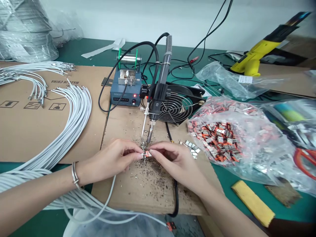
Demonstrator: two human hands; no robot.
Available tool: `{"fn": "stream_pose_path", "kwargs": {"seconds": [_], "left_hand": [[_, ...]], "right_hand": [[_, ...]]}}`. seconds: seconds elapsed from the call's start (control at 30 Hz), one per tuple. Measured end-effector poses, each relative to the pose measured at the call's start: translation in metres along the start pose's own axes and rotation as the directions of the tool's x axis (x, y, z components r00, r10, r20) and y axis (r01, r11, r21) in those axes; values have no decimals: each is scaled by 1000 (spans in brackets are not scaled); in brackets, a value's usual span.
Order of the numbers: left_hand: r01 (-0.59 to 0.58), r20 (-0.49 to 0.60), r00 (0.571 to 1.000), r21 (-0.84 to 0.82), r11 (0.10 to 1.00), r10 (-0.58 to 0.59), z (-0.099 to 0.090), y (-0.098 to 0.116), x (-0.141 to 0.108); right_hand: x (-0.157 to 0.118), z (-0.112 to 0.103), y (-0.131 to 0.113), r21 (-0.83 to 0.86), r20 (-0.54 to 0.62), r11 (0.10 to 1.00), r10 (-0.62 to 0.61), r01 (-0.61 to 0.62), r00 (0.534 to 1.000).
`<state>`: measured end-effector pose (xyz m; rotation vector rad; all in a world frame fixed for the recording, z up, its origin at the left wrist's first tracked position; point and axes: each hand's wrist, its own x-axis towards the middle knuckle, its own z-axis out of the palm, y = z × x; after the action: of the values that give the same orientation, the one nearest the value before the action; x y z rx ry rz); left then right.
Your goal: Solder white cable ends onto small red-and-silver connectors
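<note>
With the orange connector (147,153) clamped in the right hand's (180,162) fingertips and a white cable (111,190) in the left's (112,160), skin could be burned by the soldering iron (155,110) through a slip.

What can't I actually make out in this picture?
All in the head view:
- Join between the white cable and orange connector: too small, partly covered by fingertips of the left hand and right hand.
- Lettering on the blue box: too small and blurred.
- Red handle: cut off by the right edge.
- Wrapped coils: cut off by the top and left edges.
</note>
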<state>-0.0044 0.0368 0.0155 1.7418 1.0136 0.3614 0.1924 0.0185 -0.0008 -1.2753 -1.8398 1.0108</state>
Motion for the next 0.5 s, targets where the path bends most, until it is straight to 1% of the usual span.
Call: {"fn": "stream_pose_path", "kwargs": {"seconds": [0.1,0.2,0.37,0.5], "left_hand": [[-4,16,1000,19,1000,3,1,1,-1],[-9,25,1000,29,1000,8,1,3,-1],[-22,39,999,45,999,20,1,4,0],[-7,40,999,4,1000,7,4,2,-1]], "right_hand": [[-3,-1,-1,-216,29,956,-198,199,980],[-4,-1,0,-324,84,892,-305,316,949],[-5,-2,2,-409,137,834,-344,369,929],[-6,-1,3,-427,149,819,-355,383,923]]}}
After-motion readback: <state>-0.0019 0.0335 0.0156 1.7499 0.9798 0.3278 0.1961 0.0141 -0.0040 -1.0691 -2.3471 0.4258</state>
